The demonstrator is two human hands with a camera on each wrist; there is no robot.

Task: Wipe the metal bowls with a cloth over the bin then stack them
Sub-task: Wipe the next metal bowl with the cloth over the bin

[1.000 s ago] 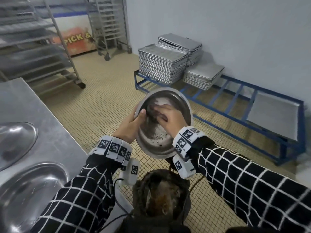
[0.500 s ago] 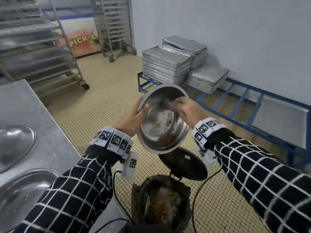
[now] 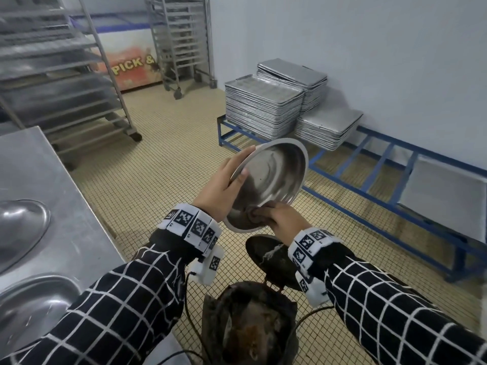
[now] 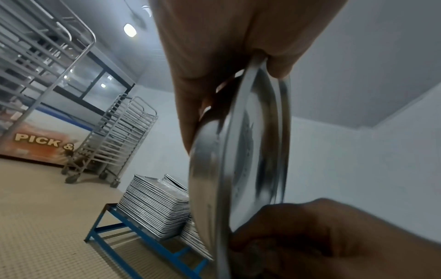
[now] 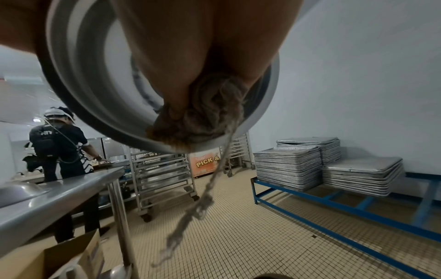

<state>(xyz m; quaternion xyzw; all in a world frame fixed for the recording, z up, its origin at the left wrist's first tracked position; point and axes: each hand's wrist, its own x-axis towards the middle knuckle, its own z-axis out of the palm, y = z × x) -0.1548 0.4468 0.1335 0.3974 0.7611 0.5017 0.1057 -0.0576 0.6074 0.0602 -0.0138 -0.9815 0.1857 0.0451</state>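
Observation:
A shallow metal bowl [image 3: 274, 177] is held tilted, almost on edge, above the open black bin [image 3: 250, 327]. My left hand [image 3: 224, 185] grips its upper left rim, thumb inside and fingers behind; the left wrist view shows the rim [image 4: 238, 151] edge-on. My right hand [image 3: 279, 217] presses a bunched brown cloth [image 5: 203, 115] against the bowl's lower inner edge, with a frayed strand [image 5: 200, 203] hanging down. Two more metal bowls [image 3: 21, 225] [image 3: 34, 306] lie on the steel table [image 3: 42, 164] at my left.
The bin's lid [image 3: 266, 256] stands open below my right wrist. Stacks of baking trays [image 3: 263, 106] sit on a blue frame [image 3: 369, 180] along the right wall. Wheeled racks [image 3: 66, 75] stand behind the table. A person [image 5: 59, 149] works at the far counter; a cardboard box [image 5: 59, 258] sits under the table.
The bowl has tipped up from facing me to nearly on edge and moved right. My right hand with the cloth has gone from the upper inside to the lower rim.

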